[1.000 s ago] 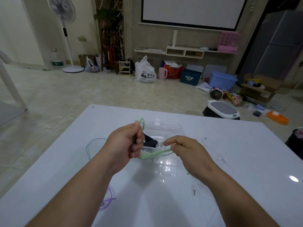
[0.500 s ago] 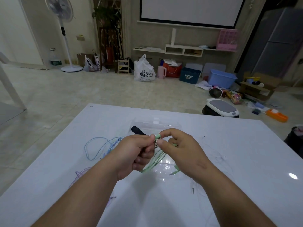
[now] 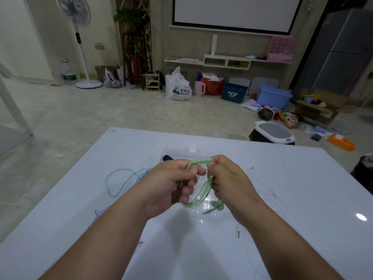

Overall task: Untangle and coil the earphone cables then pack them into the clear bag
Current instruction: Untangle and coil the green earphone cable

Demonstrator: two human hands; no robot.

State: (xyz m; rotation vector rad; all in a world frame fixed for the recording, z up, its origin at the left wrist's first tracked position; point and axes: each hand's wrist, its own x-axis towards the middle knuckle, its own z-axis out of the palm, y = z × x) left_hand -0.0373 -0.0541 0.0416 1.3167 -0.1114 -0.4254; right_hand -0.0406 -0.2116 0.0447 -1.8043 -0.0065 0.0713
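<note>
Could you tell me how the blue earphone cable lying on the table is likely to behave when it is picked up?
Probably floppy: the blue cable lies in loose, uneven loops on the table, and the similar green cable sags where it is held. It looks thin, so likely very light. It may snag, since one end disappears behind the left hand.

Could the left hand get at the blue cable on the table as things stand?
Probably yes for reach: the blue cable lies bare beside the left hand. But that hand grips the green cable, so it would need freeing.
</note>
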